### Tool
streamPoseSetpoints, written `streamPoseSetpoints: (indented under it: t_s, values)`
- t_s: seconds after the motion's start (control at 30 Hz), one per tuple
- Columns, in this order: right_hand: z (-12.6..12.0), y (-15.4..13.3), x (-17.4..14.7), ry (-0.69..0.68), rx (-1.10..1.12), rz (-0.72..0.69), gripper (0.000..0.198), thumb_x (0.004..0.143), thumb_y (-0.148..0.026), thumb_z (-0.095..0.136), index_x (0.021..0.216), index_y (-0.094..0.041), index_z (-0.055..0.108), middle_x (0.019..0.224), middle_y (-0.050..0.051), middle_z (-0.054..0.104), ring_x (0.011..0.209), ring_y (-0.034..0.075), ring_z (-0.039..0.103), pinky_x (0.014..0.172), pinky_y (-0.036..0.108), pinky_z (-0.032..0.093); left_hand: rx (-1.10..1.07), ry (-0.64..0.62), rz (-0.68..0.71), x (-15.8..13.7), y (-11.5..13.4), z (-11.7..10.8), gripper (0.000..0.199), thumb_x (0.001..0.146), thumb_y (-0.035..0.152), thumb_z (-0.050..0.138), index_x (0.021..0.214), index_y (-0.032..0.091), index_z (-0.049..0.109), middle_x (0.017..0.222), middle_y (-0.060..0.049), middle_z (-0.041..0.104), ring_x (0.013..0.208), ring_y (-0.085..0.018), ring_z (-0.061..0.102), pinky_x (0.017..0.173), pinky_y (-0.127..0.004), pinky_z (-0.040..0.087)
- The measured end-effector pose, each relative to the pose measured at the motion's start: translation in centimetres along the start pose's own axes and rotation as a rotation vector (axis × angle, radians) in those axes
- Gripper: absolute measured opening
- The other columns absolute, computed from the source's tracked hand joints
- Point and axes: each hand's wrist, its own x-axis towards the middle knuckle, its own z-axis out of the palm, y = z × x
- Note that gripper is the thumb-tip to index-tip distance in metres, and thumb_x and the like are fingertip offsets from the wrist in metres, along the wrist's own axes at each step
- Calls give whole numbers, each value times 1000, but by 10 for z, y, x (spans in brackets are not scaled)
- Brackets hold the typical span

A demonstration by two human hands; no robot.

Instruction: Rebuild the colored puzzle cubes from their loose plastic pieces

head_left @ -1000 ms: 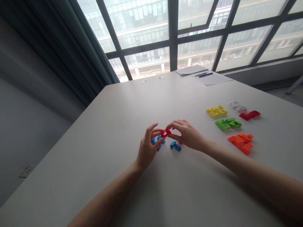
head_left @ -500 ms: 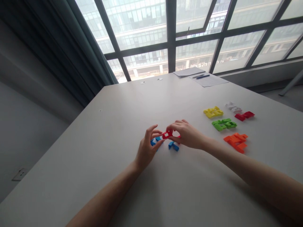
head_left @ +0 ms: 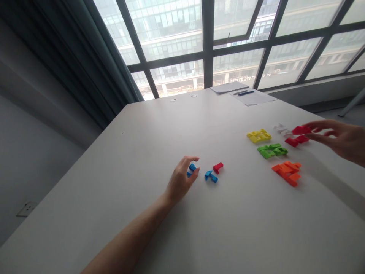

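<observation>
At the right, my right hand (head_left: 340,137) pinches a small red plastic piece (head_left: 301,130) just above another red piece (head_left: 296,140) lying on the table. My left hand (head_left: 182,179) rests near the middle with thumb and fingers apart, holding nothing. Blue pieces (head_left: 192,167) lie beside and partly behind its fingers. To their right sit one more blue piece (head_left: 211,176) and a single red piece (head_left: 218,168). The exact shape of the held piece is partly hidden by my fingers.
Grouped by colour on the right are yellow (head_left: 259,136), green (head_left: 272,150), orange (head_left: 287,173) and white pieces (head_left: 282,129). Papers (head_left: 229,88) and a pen (head_left: 245,93) lie at the white table's (head_left: 159,125) far edge, below the window.
My right hand has carried a red piece from the middle over to the red piece at the right. My left hand has let go of it and stays near the blue pieces.
</observation>
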Motion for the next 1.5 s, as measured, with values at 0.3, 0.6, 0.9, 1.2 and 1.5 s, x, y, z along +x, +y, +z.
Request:
streamPoseSetpoints:
  t_s: [0.3,0.6,0.9,1.2,1.5]
  values:
    - [0,113,7,-238,-11,155,68,37,-60,83,92,-21,78,99,15,73,60,14,67,51,27,40,1,-43,-11,-1,-1,1,23,88,13,51,110,21,55,106,-5,65,102,-16,61,93,-32,49]
    - [15,94,-8,-127,-167,109,94,45,-95,51,101,-22,72,108,12,65,69,21,61,59,34,50,12,-65,-11,-1,0,0,24,88,11,49,108,21,56,105,-5,65,100,-16,62,91,-31,49]
    - [19,86,-13,-60,-230,-75,89,59,-90,37,98,-18,73,107,16,65,65,13,56,64,32,47,20,-63,3,-1,0,1,24,88,10,49,108,20,56,105,-5,65,100,-17,61,92,-31,49]
    - [22,83,-10,-23,-215,-91,75,56,-76,50,92,-15,75,100,12,67,56,7,54,58,30,45,19,-56,5,-1,1,0,23,88,10,48,107,20,56,105,-6,65,101,-16,61,91,-31,50]
    - [27,28,-17,88,-215,-356,65,79,-74,41,94,-19,71,99,13,68,61,12,58,55,29,48,70,-93,45,-1,-1,2,22,87,12,51,106,20,58,108,-7,63,103,-19,60,93,-36,48]
